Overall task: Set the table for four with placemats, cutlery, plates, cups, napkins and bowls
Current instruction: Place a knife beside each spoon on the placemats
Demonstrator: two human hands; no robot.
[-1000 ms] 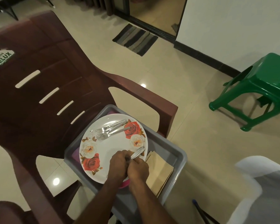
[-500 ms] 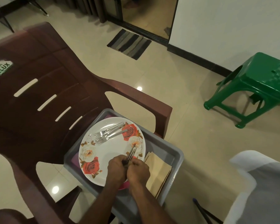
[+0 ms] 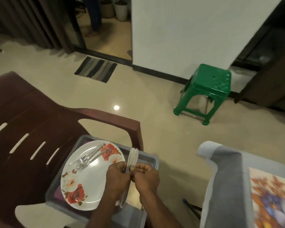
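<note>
Pinching the knives (image 3: 133, 157) together, left hand (image 3: 118, 177) and right hand (image 3: 146, 176) hold them blades-up, seemingly several; the tabletop (image 3: 227, 178) lies rightward, nearer the right hand.

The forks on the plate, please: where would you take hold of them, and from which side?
Probably by the handles, which point up-right toward the rose at the plate's far rim. The forks lie bunched and roughly parallel, tines down-left near mid-plate, so one pinch across the handle ends, coming from the far right edge, could gather them all. Both the left hand and the right hand are busy gripping the knives.
</note>
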